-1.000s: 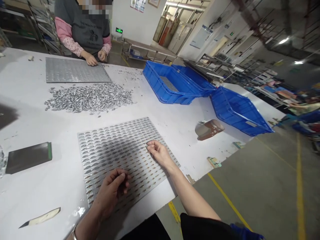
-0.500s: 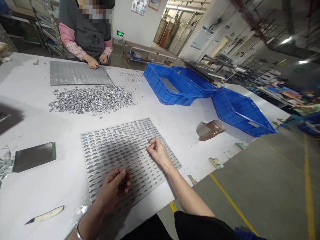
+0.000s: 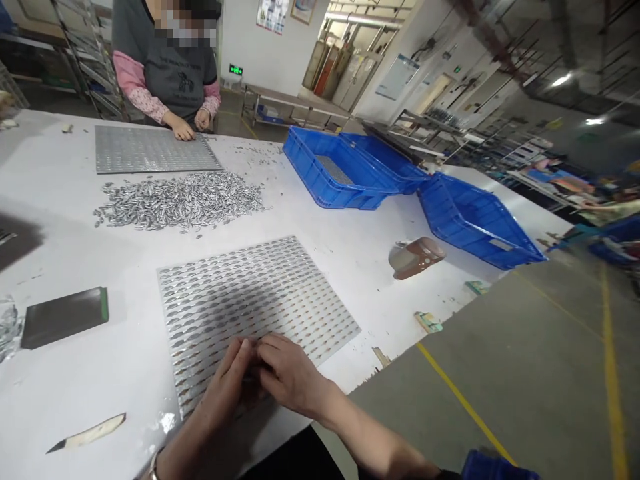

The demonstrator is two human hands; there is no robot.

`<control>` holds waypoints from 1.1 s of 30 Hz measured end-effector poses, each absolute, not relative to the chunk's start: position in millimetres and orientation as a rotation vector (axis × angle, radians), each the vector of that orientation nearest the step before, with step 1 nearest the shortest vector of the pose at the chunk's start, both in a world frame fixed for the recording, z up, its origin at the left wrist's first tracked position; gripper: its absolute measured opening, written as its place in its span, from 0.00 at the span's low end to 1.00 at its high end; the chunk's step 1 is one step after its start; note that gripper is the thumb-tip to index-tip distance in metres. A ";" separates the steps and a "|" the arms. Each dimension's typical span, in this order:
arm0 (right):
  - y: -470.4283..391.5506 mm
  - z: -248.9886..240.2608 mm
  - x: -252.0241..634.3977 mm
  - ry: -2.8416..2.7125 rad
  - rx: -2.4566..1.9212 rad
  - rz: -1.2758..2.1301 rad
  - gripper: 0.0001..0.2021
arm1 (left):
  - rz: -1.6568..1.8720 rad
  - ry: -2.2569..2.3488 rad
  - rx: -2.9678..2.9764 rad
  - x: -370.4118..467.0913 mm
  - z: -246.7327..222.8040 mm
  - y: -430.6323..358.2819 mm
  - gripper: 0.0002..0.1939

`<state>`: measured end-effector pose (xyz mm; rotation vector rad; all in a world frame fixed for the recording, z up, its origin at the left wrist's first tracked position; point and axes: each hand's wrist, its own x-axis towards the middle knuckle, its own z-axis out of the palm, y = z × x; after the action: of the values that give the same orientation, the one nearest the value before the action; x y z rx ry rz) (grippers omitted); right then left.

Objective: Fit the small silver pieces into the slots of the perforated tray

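Two hands meet at the lower centre of the frame on the slotted metal tray (image 3: 250,293): the left hand (image 3: 225,387) and right hand (image 3: 287,373) touch fingertip to fingertip, pinched together — on what, I cannot tell. Best to keep the wrists low and seat each piece flat in its slot. Half a second ago the right hand sat further up the tray, apart.

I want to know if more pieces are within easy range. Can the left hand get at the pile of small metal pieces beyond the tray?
Probably yes, with a stretch. The left hand meets the right hand at the perforated tray's near edge; the pile lies past its far edge, nothing standing between.
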<state>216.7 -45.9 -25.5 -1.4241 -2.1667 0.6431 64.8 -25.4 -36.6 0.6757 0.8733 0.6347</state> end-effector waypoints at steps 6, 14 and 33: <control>-17.0 -35.1 276.0 -1.578 -1.624 0.842 0.06 | 0.542 0.870 0.693 62.3 -40.0 -19.8 0.19; 34.1 -75.3 354.8 -1.329 -1.768 0.798 0.16 | 0.525 0.855 0.742 60.8 -46.5 -15.9 0.18; 48.6 -79.8 368.9 -1.580 -1.815 0.563 0.10 | 0.559 0.884 0.701 61.0 -48.0 -13.7 0.17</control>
<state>368.9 48.6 -79.8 -1.8147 -1.5798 0.5630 61.0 -13.7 -48.0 0.7013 0.8843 0.5595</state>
